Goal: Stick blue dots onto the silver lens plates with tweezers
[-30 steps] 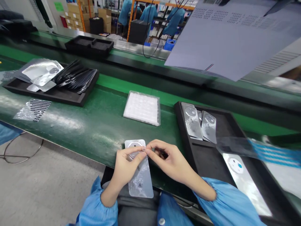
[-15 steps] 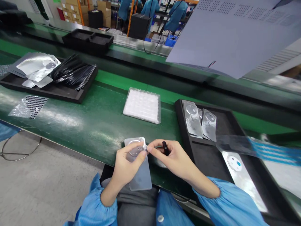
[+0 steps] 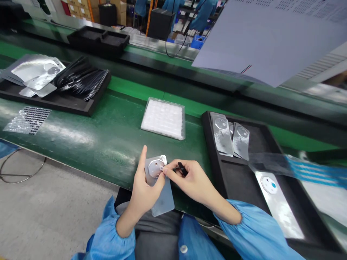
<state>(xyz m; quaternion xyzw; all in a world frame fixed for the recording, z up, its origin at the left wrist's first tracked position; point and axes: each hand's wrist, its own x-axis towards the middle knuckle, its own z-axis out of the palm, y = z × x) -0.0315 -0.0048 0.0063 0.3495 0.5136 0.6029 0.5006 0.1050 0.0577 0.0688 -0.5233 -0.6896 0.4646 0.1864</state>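
Green covers the worktable [image 3: 116, 115], and at its far left we see a black tray [image 3: 51, 104] holding overlapping silver sheets [image 3: 38, 76] and, beside them, a fanned pile of glossy black strips [image 3: 84, 81]. Just in front of it we find a clear film [image 3: 28, 120] with rows of dark marks. Farther back and to the right sits a divided black tray [image 3: 99, 41]. Next we come to the left hand [image 3: 143, 189], partly open: its index finger points up and away, while its thumb bends in against the right side of a phone-shaped plate [image 3: 164, 202], which it holds tilted at the table's near edge. Beyond the plate, a shallow clear case [image 3: 163, 118] with a white, bumpy filling lies flat. The right hand [image 3: 193, 182] has its thumb and index fingertip nearly closed at the plate's round-holed panel [image 3: 155, 168], on a small pale bit we cannot make out; a short black tool [image 3: 182, 169] rests in its curled fingers. At right, we see two stacks of silver plates [image 3: 222, 136] in the far compartment of a partitioned tray [image 3: 238, 180], then a longer silver plate [image 3: 282, 207] and a blue-striped film [image 3: 314, 172].
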